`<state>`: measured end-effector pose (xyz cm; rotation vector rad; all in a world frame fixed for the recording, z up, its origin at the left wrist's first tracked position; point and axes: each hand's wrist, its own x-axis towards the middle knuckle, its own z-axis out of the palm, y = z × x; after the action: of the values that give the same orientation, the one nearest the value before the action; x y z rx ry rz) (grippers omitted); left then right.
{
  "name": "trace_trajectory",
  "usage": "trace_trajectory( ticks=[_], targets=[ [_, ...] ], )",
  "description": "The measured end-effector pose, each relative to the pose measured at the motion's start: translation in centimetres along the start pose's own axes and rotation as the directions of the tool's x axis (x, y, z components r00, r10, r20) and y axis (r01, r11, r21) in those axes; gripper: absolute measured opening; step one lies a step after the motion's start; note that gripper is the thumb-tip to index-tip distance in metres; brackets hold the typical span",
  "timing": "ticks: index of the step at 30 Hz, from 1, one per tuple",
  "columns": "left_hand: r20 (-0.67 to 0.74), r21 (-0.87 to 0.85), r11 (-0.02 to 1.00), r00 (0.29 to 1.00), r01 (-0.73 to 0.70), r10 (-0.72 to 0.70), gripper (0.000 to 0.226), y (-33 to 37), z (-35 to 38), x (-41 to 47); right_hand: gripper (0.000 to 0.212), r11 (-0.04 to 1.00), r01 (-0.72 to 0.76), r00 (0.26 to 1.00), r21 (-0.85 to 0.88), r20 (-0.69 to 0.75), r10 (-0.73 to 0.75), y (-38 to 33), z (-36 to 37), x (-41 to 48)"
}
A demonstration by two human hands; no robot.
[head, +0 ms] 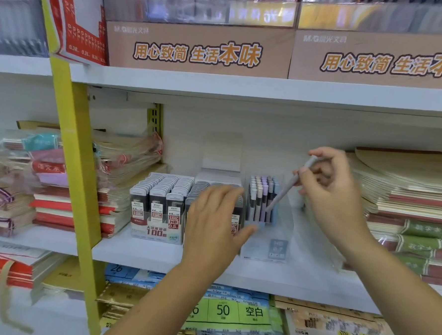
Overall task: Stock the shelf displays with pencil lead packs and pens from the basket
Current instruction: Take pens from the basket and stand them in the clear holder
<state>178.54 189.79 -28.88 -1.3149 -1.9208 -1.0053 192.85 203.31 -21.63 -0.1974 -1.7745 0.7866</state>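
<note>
**Pen held tilted at the clear display box**

Head view. Hard to read: the blurred blue label on the front of the clear plastic display box (287,246), and the smeared goods on the top tier above the brown cardboard boxes (198,49) with orange lettering. Hidden behind the left hand (213,218): the right-hand part of the tray of black-and-grey pencil lead packs (161,202), marked HB 0.5. Cut off at the lower edge: both forearms.

Left hand loosely spread, fingers nearly straight and apart, holding nothing, set in front of the lead tray with the thumb stretched toward the clear box; contact with the packs impossible to tell. Higher up, the right hand (334,195), wrist bent and fingers curled, pinching a slim pale lilac-grey pen (288,187) near its upper end. Pen tilted, lower tip down within the clear box, just beside the upright cluster of lilac, white and blue pens (260,198) at the box's back left.

Box and tray side by side on the white shelf board (142,253), between stacked red-edged notebooks (57,209) on the left and cream and green notebook piles (407,199) on the right. Yellow metal upright (73,158) at far left.
</note>
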Motion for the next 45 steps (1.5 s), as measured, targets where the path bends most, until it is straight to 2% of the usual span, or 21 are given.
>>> trace_trajectory(
  ticks=[3,5,11,16,19,21,24,26,28,30,32,33,35,36,37,38,39,41,43,45],
  targets=[
    [0.208,0.14,0.988,0.978,-0.065,0.035,0.091,-1.1,1.2,0.7,0.03,0.96,0.056,0.993,-0.273,0.119,-0.024,1.5,0.4,0.2],
    [0.256,0.182,0.978,0.965,-0.099,0.05,0.095,-1.7,2.1,0.8,0.028,0.922,0.089,0.984,-0.378,0.177,-0.023,2.3,0.8,0.2],
    [0.205,0.213,0.966,0.974,-0.144,0.1,0.086,-2.1,2.6,0.7,0.024,0.877,0.137,0.957,-0.46,0.292,0.004,4.1,1.4,-0.2],
    [0.21,0.21,0.966,0.972,-0.151,0.106,0.084,-2.0,2.5,0.8,0.031,0.888,0.1,0.957,-0.449,0.287,0.038,4.2,1.8,-0.1],
    [0.209,0.197,0.968,0.972,-0.153,0.111,0.084,-2.1,2.6,0.8,0.029,0.877,0.082,0.959,-0.473,0.278,0.061,4.6,2.2,0.0],
    [0.211,0.194,0.969,0.971,-0.154,0.112,0.083,-2.1,2.7,0.7,0.023,0.821,0.117,0.96,-0.558,0.276,0.051,5.1,2.3,-0.2],
    [0.227,0.196,0.969,0.968,-0.152,0.105,0.086,-2.0,2.5,1.0,0.024,0.654,0.2,0.957,-0.73,0.289,0.03,5.1,2.2,0.3],
    [0.238,0.201,0.967,0.965,-0.159,0.109,0.09,-1.7,2.2,0.8,0.026,0.636,0.159,0.956,-0.755,0.278,0.09,4.3,2.2,0.6],
    [0.201,0.173,0.97,0.971,-0.168,0.133,0.087,-1.3,1.4,-0.1,0.033,0.656,0.135,0.957,-0.742,0.268,0.107,3.4,2.0,-0.2],
    [0.091,0.07,0.984,0.983,-0.164,0.157,0.07,-1.1,0.5,-2.2,0.033,0.764,0.088,0.985,-0.639,0.168,0.027,2.1,1.8,-2.8],
    [-0.063,-0.057,0.99,0.99,-0.128,0.125,0.048,-1.4,-0.1,-5.6,0.026,0.921,0.02,1.0,-0.39,-0.01,-0.026,0.8,2.1,-7.0],
    [-0.102,-0.095,0.991,0.991,-0.097,0.087,0.041,-1.8,-0.1,-7.7,0.027,0.966,-0.007,0.997,-0.258,-0.077,-0.014,0.3,2.6,-9.4],
    [-0.063,-0.124,0.992,0.998,0.003,-0.011,0.033,-3.2,0.3,-12.7,0.024,0.994,-0.067,0.992,-0.085,-0.108,0.058,0.4,4.1,-14.6],
    [0.028,-0.129,0.988,0.997,0.081,-0.078,0.031,-4.2,0.5,-15.4,0.024,0.992,-0.119,0.989,-0.042,-0.097,0.114,1.1,5.0,-17.3],
    [0.16,-0.122,0.976,0.974,0.179,-0.159,0.031,-5.3,0.8,-18.3,0.026,0.981,-0.191,0.979,-0.024,-0.073,0.189,2.1,5.9,-20.1],
    [0.306,-0.095,0.955,0.921,0.28,-0.239,0.034,-6.5,1.2,-21.4,0.027,0.96,-0.278,0.96,-0.034,-0.04,0.276,3.5,6.8,-23.0],
    [0.433,-0.054,0.929,0.846,0.367,-0.31,0.038,-7.7,1.5,-24.5,0.025,0.927,-0.37,0.929,-0.065,0.002,0.371,5.0,7.6,-25.9],
    [0.617,0.04,0.861,0.666,0.506,-0.42,0.046,-10.1,2.3,-30.8,0.015,0.814,-0.547,0.816,-0.198,0.093,0.571,8.6,8.9,-31.8],
    [0.726,0.147,0.792,0.479,0.593,-0.494,0.054,-12.1,3.3,-36.5,0.015,0.661,-0.662,0.646,-0.353,0.177,0.742,12.4,9.9,-37.3],
    [0.781,0.274,0.724,0.293,0.634,-0.552,0.061,-13.6,4.2,-41.5,0.02,0.5,-0.703,0.395,-0.506,0.308,0.866,15.9,11.0,-42.1]
  ],
)
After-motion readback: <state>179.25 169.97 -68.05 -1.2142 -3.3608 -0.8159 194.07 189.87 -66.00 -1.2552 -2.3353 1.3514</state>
